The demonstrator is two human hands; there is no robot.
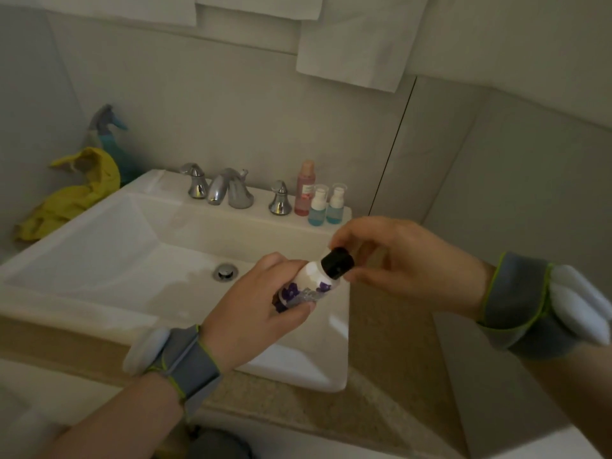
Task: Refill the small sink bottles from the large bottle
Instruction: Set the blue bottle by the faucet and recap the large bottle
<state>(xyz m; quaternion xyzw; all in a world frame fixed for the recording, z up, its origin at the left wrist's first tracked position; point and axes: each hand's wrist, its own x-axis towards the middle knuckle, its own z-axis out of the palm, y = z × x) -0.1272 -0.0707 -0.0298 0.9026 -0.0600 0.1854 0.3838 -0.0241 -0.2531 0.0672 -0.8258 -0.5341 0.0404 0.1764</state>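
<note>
My left hand (251, 313) grips a white bottle with purple flowers (311, 279), held tilted over the right front part of the white sink (99, 246). My right hand (397, 260) pinches the bottle's black cap (337, 261) between thumb and fingers. On the sink's back ledge at the right stand two small bottles with blue liquid and white tops (326, 205) and beside them a taller pink bottle (304, 188).
A chrome faucet (228, 190) with two handles sits at the back of the sink. Yellow gloves (73, 193) and a spray bottle (112, 140) lie at the left. White towels (357, 44) hang above. A beige counter (381, 402) surrounds the sink.
</note>
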